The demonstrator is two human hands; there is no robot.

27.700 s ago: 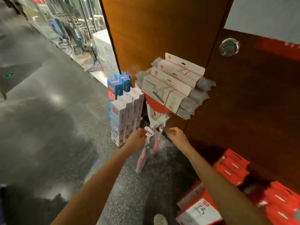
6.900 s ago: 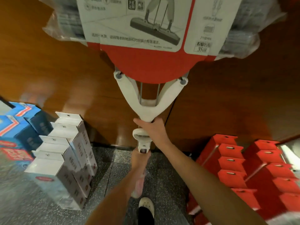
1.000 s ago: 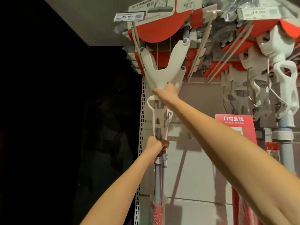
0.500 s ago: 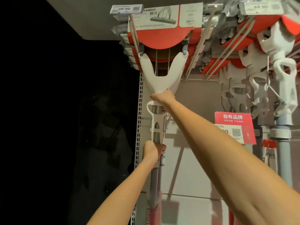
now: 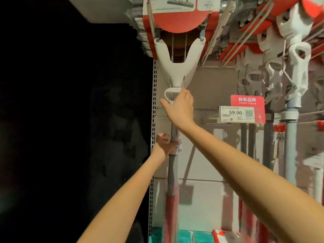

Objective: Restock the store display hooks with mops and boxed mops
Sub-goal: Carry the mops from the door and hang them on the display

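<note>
Mop (image 5: 177,67) hangs head-up at the rack's left end, beside other hung mops (image 5: 296,50); left hand (image 5: 164,143) grips its pole; right hand (image 5: 180,109), fingers spread, touches the white lever.

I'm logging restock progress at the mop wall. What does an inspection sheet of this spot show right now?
Surface: pale back panel with a slotted upright at its left edge.
Job's things: a mop hangs head-up at the far left, its white fork below a red card.
Clutter: more hanging mops crowd the right; price tag reads 59.90 on a red sign; teal boxes at the bottom.
Grippers: left hand wraps the mop's pole; right hand is spread open at the white loop under the fork.
Cables: nothing seen.
Surroundings: dark to the left, too dim to make out.
</note>
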